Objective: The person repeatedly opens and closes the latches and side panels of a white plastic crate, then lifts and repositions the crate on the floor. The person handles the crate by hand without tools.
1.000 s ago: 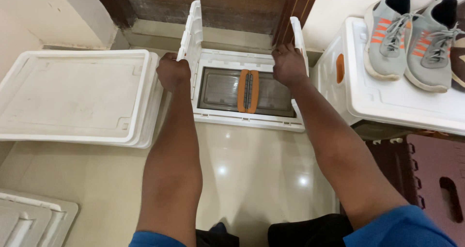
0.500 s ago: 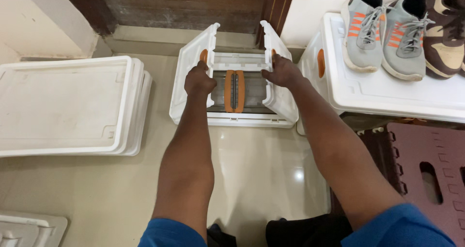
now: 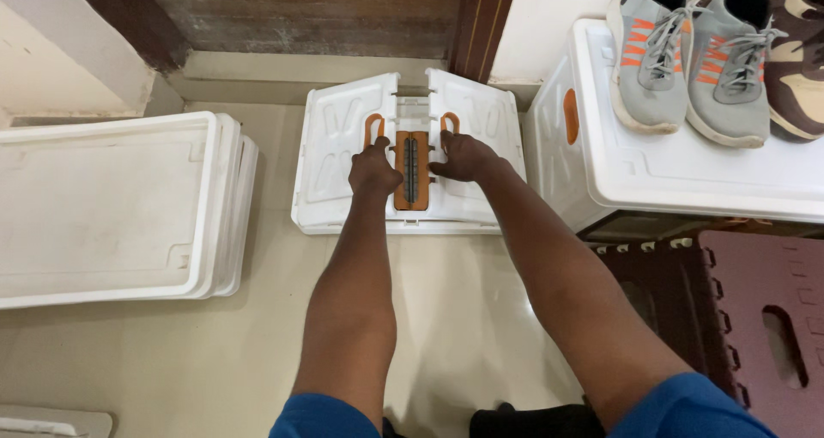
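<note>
Tiled floor: both hands (image 3: 375, 170) (image 3: 461, 156) apparently press folded white crate (image 3: 330, 159) flaps.

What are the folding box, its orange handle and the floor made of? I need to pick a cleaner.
Folded box: looks like rigid moulded plastic, matt white, with ribs pressed into its panels. Orange handle strip: probably plastic too, smooth, with a dark centre groove. Floor: seems to be glazed tile or polished stone, cream, glossy, mirroring light.

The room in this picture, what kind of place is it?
Probably a home entryway: a wooden door at the floor edge, shoes on a white box, and a tiled floor.
</note>
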